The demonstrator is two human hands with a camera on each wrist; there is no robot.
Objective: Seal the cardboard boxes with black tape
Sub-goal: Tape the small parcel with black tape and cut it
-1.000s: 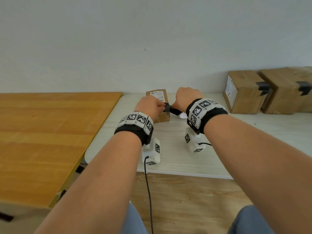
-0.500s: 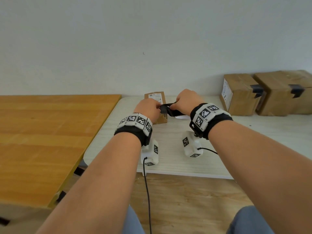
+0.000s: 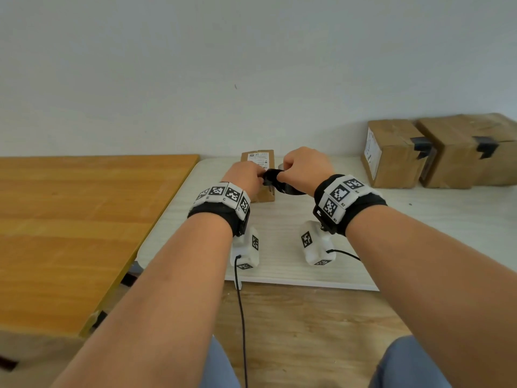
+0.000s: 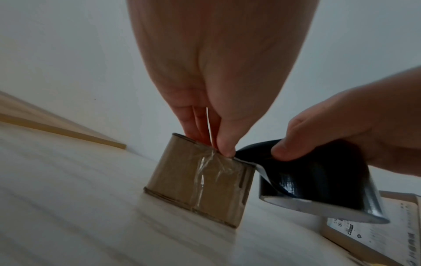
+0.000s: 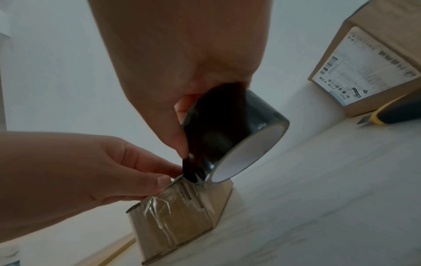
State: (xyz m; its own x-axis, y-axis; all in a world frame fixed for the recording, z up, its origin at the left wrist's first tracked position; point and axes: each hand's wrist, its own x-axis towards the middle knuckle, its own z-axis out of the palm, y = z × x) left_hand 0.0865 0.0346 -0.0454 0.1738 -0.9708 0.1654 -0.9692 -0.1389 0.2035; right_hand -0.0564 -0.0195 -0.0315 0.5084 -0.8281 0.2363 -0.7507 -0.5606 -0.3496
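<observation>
A small cardboard box [image 3: 258, 175] with clear tape on its front stands on the white table [image 3: 279, 270]. My left hand [image 3: 246, 177] pinches the free end of the black tape at the box's top edge [image 4: 227, 156]. My right hand [image 3: 302, 166] grips the black tape roll [image 3: 282, 183] just right of the box, above the table. In the left wrist view the roll [image 4: 318, 183] hangs tilted beside the box [image 4: 198, 183], with a short strip running to my left thumb. The right wrist view shows the roll [image 5: 227, 135] over the box's top corner [image 5: 173, 225].
Two larger cardboard boxes [image 3: 391, 152] [image 3: 470, 152], each with a black tape patch, stand at the back right against the wall. A yellow-and-black utility knife [image 5: 391, 111] lies next to the nearer one. A wooden table [image 3: 70, 219] adjoins on the left.
My right hand has brought the roll closer to my left hand, so the strip between them is shorter. My left hand has stayed at the small box's top edge.
</observation>
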